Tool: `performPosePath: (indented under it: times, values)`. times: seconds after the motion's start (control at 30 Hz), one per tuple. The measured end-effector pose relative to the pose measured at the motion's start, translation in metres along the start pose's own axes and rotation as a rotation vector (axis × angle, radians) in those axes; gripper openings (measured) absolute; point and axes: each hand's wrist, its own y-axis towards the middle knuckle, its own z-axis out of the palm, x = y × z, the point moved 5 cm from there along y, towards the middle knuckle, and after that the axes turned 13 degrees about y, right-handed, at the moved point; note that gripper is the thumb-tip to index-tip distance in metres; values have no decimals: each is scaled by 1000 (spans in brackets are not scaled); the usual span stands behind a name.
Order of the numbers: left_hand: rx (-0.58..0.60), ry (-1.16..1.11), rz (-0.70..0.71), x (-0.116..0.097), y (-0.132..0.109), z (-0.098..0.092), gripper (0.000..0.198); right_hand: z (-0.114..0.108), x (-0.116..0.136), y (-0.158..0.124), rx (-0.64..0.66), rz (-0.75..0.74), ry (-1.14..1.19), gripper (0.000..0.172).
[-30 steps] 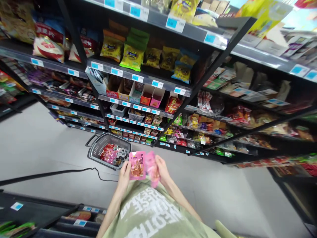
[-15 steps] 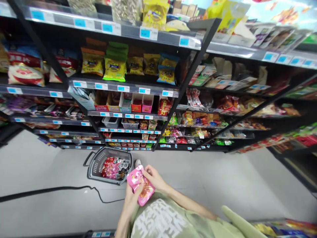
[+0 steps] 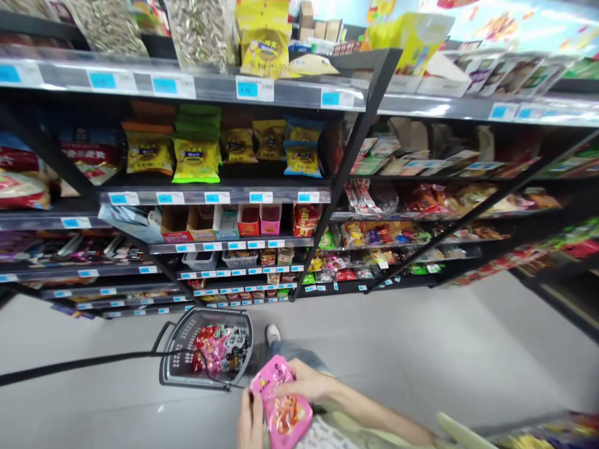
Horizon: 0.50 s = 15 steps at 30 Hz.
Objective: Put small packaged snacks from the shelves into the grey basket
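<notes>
Both of my hands hold pink snack packets (image 3: 281, 408) low in front of my green shirt. My left hand (image 3: 249, 424) grips them from the left side, fingers curled under. My right hand (image 3: 306, 386) lies over their top right, fingers closed on the edge. The packets show a picture of reddish food. A grey shopping basket (image 3: 180, 368) stands on the floor just left of my hands, holding several red, pink and black snack packets. My shoe (image 3: 272, 333) shows beside the basket.
Black store shelves (image 3: 219, 196) with blue price tags fill the view ahead, stocked with yellow, green and red snack bags and small boxes. A black cable (image 3: 70, 365) runs across the grey floor at the left. Another shelf edge shows at the bottom right.
The view has tilted up and shifted, so basket and hands sit lower in frame. The two packets, spread side by side a second ago, are now stacked together between my hands.
</notes>
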Motion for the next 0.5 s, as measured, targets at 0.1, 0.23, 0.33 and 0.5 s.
performPosePath:
  times: [0.1,0.23,0.33,0.5]
  values:
    - [-83,26,73,-28,29,-12,44,-15,9,5,-93,-45,63,34]
    - [-54,107,353,-117,73,-28,35,-50,19,10,-231,-96,110,37]
    - [-31,173,586,-208,116,-38,25,-77,33,7,-341,-164,151,44]
    - [-94,410,973,-349,216,-21,33,-117,58,-9,-560,-238,269,54]
